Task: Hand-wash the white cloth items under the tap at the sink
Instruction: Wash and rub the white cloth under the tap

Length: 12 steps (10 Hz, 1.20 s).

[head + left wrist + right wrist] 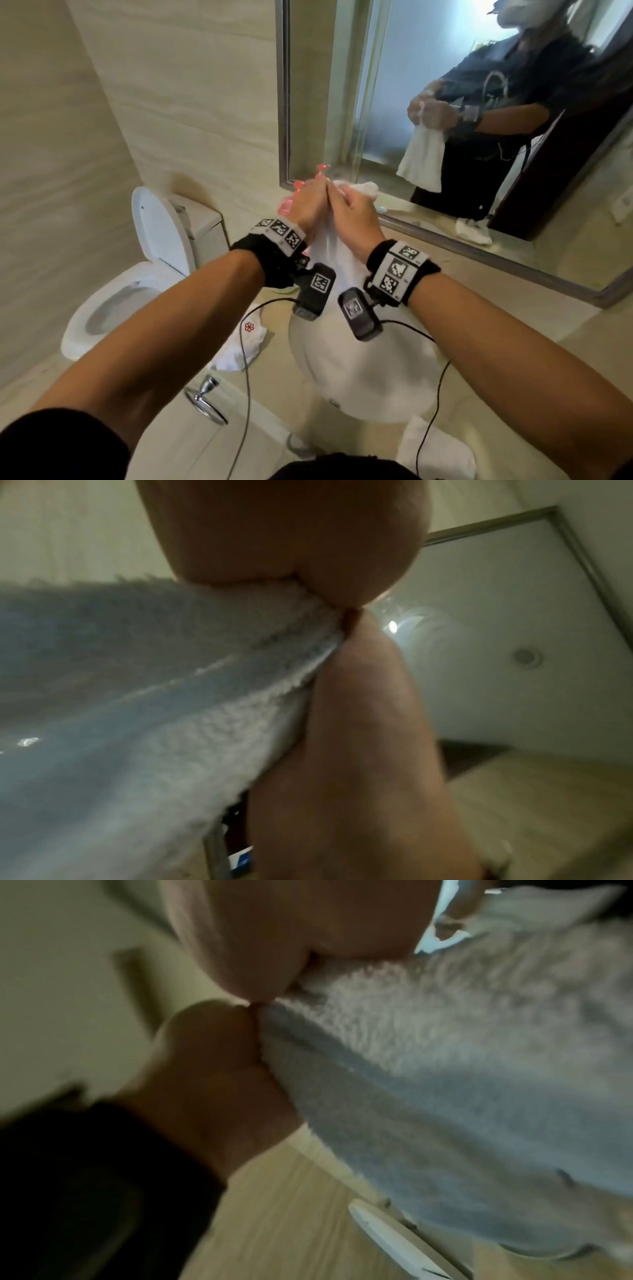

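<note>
I hold a white terry towel [333, 245] up in front of the mirror with both hands pressed together. My left hand [308, 205] grips its upper edge, and my right hand [354, 214] grips the same bunch from the other side. The towel hangs down between my wrists over the white sink basin [363, 373]. In the left wrist view the towel [164, 702] runs out from under my left hand [291, 542]. From the right wrist camera, my right hand [301, 920] clamps the towel [445, 1074] next to the left fist. The tap is hidden behind my hands.
A white cloth with a red flower [244, 341] lies on the counter left of the basin. Another white cloth [436, 448] lies at the near right. A pink object [291, 202] stands behind my left hand. An open toilet [113, 308] is on the left, and a chrome towel ring [205, 399] hangs below the counter.
</note>
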Each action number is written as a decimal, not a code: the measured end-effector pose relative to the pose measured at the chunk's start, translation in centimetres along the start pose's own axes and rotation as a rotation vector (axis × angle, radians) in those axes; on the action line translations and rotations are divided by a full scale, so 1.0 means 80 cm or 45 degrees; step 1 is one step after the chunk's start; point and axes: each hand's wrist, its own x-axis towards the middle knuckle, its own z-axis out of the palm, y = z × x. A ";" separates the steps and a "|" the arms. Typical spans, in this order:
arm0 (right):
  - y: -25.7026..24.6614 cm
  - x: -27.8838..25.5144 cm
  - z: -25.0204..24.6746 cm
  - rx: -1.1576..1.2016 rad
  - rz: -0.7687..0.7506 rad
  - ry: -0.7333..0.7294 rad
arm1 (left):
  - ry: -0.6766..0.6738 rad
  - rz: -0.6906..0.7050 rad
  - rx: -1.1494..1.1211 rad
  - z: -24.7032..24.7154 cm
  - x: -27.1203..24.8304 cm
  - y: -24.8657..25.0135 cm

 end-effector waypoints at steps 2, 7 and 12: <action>0.008 0.016 0.009 0.039 0.226 0.128 | -0.085 0.076 0.355 -0.002 0.006 -0.004; 0.051 0.039 -0.028 -0.594 -0.222 -0.604 | 0.105 0.131 0.715 -0.119 0.020 -0.048; 0.030 0.016 0.090 0.219 0.316 -0.135 | 0.123 -0.246 0.336 -0.068 0.021 -0.075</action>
